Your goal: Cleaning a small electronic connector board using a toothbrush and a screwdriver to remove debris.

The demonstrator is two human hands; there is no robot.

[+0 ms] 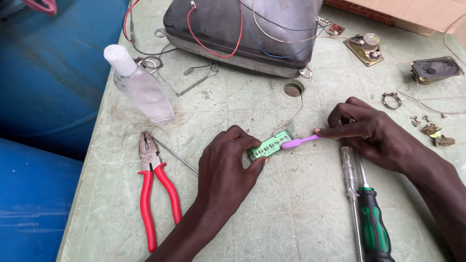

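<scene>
Purple toothbrush (301,141) pinched in right hand (374,133), left hand (228,165) gripping green circuit board (270,145).

Two screwdrivers (361,194), two speakers (435,69), one pair of pliers (153,184), one bottle (140,86), one circuit board (270,145), one toothbrush (300,141).

We see the circuit board (270,145) at table (272,213) centre; pliers (154,187) lie left, screwdrivers (361,204) right, picture tube (242,31) behind.

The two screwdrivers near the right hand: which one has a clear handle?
The left screwdriver, thinner, has the clear handle; the other screwdriver beside it has a black-and-green grip.
</scene>
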